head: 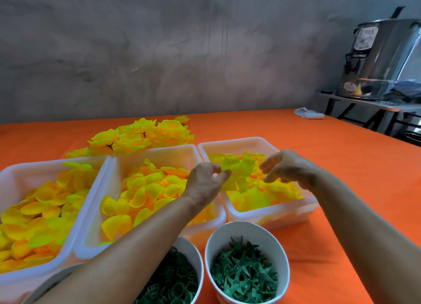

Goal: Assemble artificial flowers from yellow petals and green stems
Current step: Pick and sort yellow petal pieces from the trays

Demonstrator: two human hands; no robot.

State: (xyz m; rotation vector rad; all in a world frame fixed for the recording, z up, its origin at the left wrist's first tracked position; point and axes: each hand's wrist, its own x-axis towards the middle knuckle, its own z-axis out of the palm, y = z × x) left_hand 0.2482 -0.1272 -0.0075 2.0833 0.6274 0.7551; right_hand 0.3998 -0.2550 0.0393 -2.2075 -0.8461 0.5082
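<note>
A grey, mottled wall [159, 53] stood behind an orange-covered table [330, 167]. Over the rightmost white tray [273, 214], the left hand [205, 183] pinched a cluster of pale yellow petal pieces [239, 169] between thumb and fingertips; how many pieces it held could not be told, since they blurred into the petals lying in the tray beneath. Just to the right of that cluster hovered the right hand [287, 167], fingers loosely extended toward it, holding nothing and not clearly touching the petals.

Below the left hand and under its forearm lay the middle tray [159, 153] of rounder yellow-orange petals, part of its near side hidden by the arm. Farther left of that hand sat a third tray [45, 167], cut off by the frame edge. Beyond both hands lay a heap of finished yellow flowers [141, 135].

Near the forearms stood two white cups: one with green star-shaped calyx pieces [246, 274] below the right hand, one with green ring-like parts [173, 278], half covered by the left forearm and cut off at the bottom. Far right of the right hand, a steel urn [382, 57] stood on a side table, its label too blurred to read.
</note>
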